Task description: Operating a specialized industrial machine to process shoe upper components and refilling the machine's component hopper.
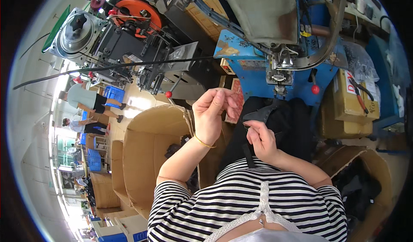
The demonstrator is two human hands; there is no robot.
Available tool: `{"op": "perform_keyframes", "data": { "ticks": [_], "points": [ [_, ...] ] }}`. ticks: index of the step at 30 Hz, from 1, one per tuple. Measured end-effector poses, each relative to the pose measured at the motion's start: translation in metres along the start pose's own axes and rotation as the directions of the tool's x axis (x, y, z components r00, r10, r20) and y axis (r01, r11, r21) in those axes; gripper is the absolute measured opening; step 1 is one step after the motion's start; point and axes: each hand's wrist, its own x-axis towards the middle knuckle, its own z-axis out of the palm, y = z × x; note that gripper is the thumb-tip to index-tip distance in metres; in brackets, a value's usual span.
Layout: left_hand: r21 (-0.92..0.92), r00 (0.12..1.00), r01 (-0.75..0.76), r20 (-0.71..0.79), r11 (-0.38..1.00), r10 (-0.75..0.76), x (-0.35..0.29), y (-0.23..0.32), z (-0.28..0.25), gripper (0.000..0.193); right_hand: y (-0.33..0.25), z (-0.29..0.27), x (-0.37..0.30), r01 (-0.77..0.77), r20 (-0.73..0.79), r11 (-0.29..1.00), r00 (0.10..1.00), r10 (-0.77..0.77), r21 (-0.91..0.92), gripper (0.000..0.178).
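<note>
The left hand (225, 101) is curled, fingertips near thumb; the right hand (262, 142) is curled beside the dark piece (263, 113) over the lap (233, 146); whether either pinches anything, I cannot tell

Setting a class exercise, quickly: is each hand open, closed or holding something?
Left hand: fingers curled; cannot tell whether it holds anything.
Right hand: fingers curled near dark material; grip cannot be told.

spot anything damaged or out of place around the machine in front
Yes: the blue machine has a ragged tan patch on its top, toward the left, where the paint looks worn away. Nothing else there clearly stands out.
</note>
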Motion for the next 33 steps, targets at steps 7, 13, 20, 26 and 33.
{"op": "perform_keyframes", "data": {
  "ticks": [7,13,20,26,33],
  "points": [
    [-0.183,0.989,-0.148,-0.033,0.972,0.145,0.0,-0.002,-0.007,0.028,-0.02,-0.015,0.008,0.249,-0.077,0.949,0.96,-0.267,-0.194,0.019],
    [-0.263,0.956,-0.248,0.09,0.932,0.279,-0.012,-0.023,0.008,0.04,-0.13,-0.084,0.045,0.572,0.252,0.31,0.699,-0.67,-0.76,0.034],
    [0.001,0.949,-0.152,0.278,0.988,0.146,-0.038,-0.052,-0.01,0.03,-0.253,-0.084,0.14,0.187,0.34,-0.284,0.53,-0.777,-0.94,0.018],
    [0.046,0.957,-0.115,0.273,0.992,0.099,-0.048,-0.059,-0.021,0.026,-0.243,-0.073,0.22,-0.01,0.269,-0.429,0.765,-0.586,-0.903,0.022],
    [0.101,0.981,-0.02,0.194,0.995,0.0,-0.058,-0.08,-0.043,0.024,-0.226,-0.067,0.274,-0.023,0.116,-0.192,0.726,-0.678,-0.981,0.005]
  ]
}}
